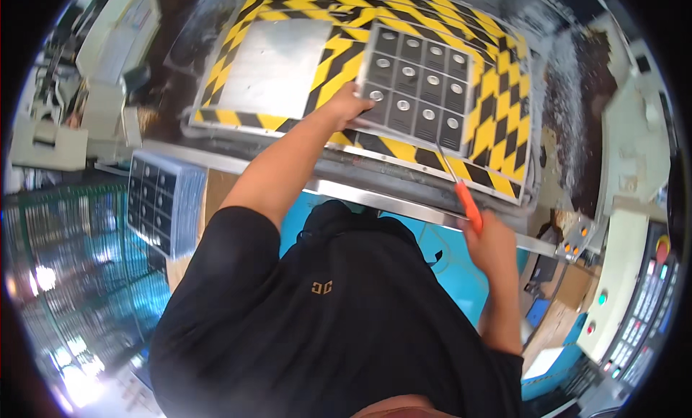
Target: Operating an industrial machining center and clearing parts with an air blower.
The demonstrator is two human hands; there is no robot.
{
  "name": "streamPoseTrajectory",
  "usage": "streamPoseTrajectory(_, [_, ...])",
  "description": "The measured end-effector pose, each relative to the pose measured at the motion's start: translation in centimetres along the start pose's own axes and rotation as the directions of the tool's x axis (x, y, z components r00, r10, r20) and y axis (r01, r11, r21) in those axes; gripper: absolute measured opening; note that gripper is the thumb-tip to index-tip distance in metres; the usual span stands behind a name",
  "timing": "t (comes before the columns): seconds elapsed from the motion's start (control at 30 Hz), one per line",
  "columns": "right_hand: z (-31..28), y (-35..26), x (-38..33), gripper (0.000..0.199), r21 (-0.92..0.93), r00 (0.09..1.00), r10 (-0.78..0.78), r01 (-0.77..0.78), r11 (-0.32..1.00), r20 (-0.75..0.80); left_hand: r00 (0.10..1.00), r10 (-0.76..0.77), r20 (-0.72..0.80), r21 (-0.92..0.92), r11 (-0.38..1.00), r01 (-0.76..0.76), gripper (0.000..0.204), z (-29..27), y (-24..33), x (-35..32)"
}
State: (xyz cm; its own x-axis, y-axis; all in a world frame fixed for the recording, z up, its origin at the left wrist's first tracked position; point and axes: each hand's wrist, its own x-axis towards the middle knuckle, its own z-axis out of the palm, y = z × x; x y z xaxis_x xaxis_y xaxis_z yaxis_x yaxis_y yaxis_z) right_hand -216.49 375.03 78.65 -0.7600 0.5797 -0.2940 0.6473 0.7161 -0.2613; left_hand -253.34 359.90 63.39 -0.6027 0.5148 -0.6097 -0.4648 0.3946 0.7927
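Head view. Dark grid tray point(418, 83) of round silvery pieces, at one o'clock, flat on the yellow-and-black striped platen point(497, 94). Left hand point(347, 104) at twelve o'clock grips the tray's near-left edge; fingertips hidden under the rim. Right hand point(491, 243) at three o'clock, closed around the orange-handled tool point(461, 191), its thin blade reaching the tray's near edge; tip hard to make out. Stack of similar trays point(162, 202) at nine o'clock. Control panel point(641, 303) at four o'clock, cut off by the rim.

A brown cardboard box point(573, 285) sits low on the right, beside a flat blue package point(537, 311). A grey control panel point(644, 310) with coloured buttons stands at the right edge.
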Motion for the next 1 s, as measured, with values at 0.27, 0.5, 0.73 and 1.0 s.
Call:
streamPoseTrajectory(0.27, [-4.8, 10.1, 6.0, 0.054, 0.753, 0.969, 0.248, -0.157, 0.639, -0.008, 0.943, 0.320, 0.093, -0.308, 0.910, -0.278, 0.046, -2.1, 6.4, -11.9])
streamPoseTrajectory(0.5, [6.7, -17.8, 0.8, 0.048, 0.967, 0.747, -0.645, 0.011, 0.254, 0.161, 0.887, 0.339, -0.313, -0.806, 0.398, -0.437, 0.030, -23.6, -7.2, -35.8])
streamPoseTrajectory(0.73, [20.7, -40.5, -18.5, 0.043, 0.504, 0.163, -0.682, 0.558, 0.660, 0.713, 0.466, 0.371, -0.803, -0.347, 0.345, -0.872, 0.041, -45.9, -33.5, -65.4])
streamPoseTrajectory(1.0, [34.3, -53.3, -26.5, 0.035, 0.028, 0.346, -0.555, 0.831, 0.556, 0.757, 0.348, -0.042, -0.936, -0.323, 0.492, -0.809, 0.047, -47.3, -58.7, -83.4])
